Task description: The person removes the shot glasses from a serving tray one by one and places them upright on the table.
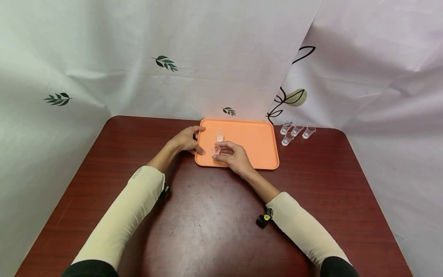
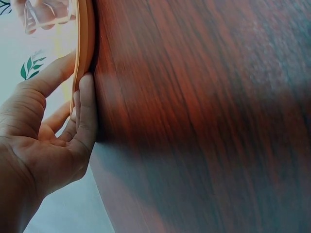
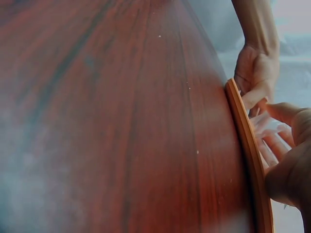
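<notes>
An orange rectangular tray (image 1: 250, 142) lies near the back edge of the table. My left hand (image 1: 187, 139) grips its left end, thumb over the rim and fingers along the outer side and beneath, as the left wrist view shows at the rim (image 2: 85, 43). In my right hand (image 1: 234, 157) a small clear plastic cup (image 1: 216, 149) is held between thumb and fingers, low over the tray's front left part. Just behind it a second clear cup (image 1: 220, 134) stands upright on the tray. The right wrist view shows the held cup (image 3: 263, 122) partly hidden behind the tray rim.
To the right of the tray, several more clear cups (image 1: 287, 139) stand in a loose group on the dark red wooden table (image 1: 207, 223). A pale curtain (image 1: 214, 46) with leaf prints hangs behind the table and along its sides.
</notes>
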A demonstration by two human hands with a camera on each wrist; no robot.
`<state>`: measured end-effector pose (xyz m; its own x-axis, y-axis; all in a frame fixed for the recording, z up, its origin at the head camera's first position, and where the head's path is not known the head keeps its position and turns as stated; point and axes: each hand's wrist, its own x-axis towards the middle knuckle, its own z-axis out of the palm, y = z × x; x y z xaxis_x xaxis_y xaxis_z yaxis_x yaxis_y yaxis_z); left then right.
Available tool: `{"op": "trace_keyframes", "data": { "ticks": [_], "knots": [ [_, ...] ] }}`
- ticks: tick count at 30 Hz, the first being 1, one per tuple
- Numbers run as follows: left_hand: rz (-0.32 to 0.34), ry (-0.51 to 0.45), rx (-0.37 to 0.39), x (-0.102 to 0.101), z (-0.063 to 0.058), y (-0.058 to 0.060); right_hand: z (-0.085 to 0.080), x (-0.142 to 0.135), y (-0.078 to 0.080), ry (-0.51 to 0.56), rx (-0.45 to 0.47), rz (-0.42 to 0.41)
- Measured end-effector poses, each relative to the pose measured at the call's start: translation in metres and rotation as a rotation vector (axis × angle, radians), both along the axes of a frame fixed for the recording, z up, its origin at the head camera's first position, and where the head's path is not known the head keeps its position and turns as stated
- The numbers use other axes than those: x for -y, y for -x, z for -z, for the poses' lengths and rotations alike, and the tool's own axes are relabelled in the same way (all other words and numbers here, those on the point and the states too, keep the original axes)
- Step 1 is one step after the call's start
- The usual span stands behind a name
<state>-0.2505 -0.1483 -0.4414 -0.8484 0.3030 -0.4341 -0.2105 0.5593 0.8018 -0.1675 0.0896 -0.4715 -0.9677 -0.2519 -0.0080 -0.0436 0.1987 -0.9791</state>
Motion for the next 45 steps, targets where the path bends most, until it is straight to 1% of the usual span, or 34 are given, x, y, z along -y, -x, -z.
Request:
{"op": "trace_keyframes", "data": {
  "ticks": [8, 15, 22, 28, 34, 40, 45],
  "knots": [
    [0.030, 0.007, -0.001, 0.000, 0.000, -0.001, 0.000, -0.007, -0.003, 0.033, -0.008, 0.003],
    [0.034, 0.007, 0.000, 0.001, 0.001, 0.000, -0.001, -0.018, -0.007, 0.063, 0.003, 0.020],
    [0.042, 0.020, -0.011, 0.002, 0.002, 0.002, -0.002, -0.034, -0.010, 0.081, 0.004, 0.056],
    [0.049, 0.021, -0.017, 0.002, 0.001, 0.001, -0.004, -0.050, -0.012, 0.101, 0.005, 0.085],
    [0.053, 0.047, -0.013, 0.002, 0.000, 0.000, -0.004, -0.067, -0.015, 0.118, 0.000, 0.118],
    [0.052, 0.059, -0.009, 0.002, 0.000, 0.000, -0.006, -0.084, -0.016, 0.151, 0.030, 0.158],
    [0.053, 0.062, -0.014, 0.003, 0.000, 0.000, -0.006, -0.098, -0.017, 0.153, 0.027, 0.189]
  ]
}}
